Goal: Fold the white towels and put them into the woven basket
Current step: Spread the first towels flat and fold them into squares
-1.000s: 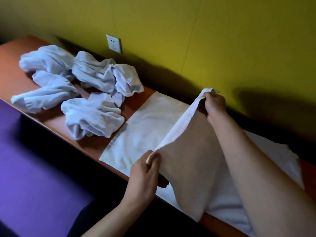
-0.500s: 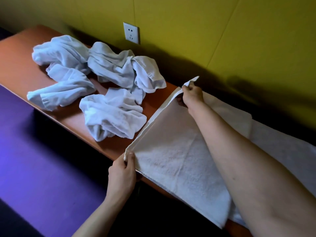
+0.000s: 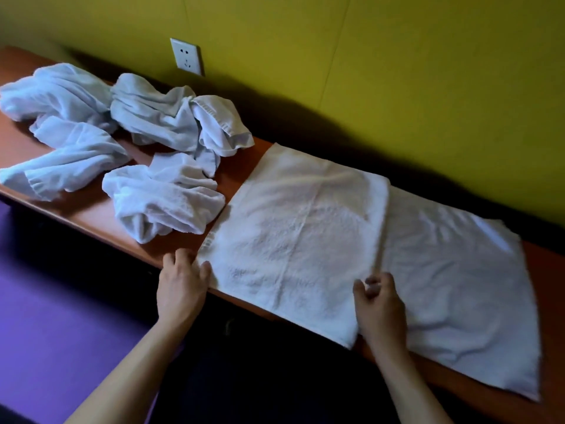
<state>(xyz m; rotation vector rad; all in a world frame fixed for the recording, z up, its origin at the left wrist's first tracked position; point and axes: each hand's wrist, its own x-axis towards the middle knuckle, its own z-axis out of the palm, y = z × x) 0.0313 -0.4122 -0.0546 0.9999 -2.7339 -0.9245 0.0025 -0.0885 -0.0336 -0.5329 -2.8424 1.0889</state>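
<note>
A white towel [image 3: 293, 228] lies folded in half on the orange-brown shelf [image 3: 91, 215], its near edge hanging slightly over the front. A second white towel [image 3: 458, 280] lies spread flat to its right, partly under it. My left hand [image 3: 182, 283] rests at the folded towel's near left corner, fingers relaxed, holding nothing. My right hand [image 3: 379, 304] hovers at the folded towel's near right edge, fingers loosely curled; no grip shows. Several crumpled white towels [image 3: 146, 148] lie heaped on the left. No woven basket is in view.
A yellow-green wall [image 3: 397, 71] runs right behind the narrow shelf, with a white power socket [image 3: 186, 56] above the heap. Purple floor [image 3: 61, 316] lies below the shelf's front edge on the left.
Both hands laid the lifted towel half down to the left, completing a fold, then let go. My right hand drew back from the far corner to the near right edge.
</note>
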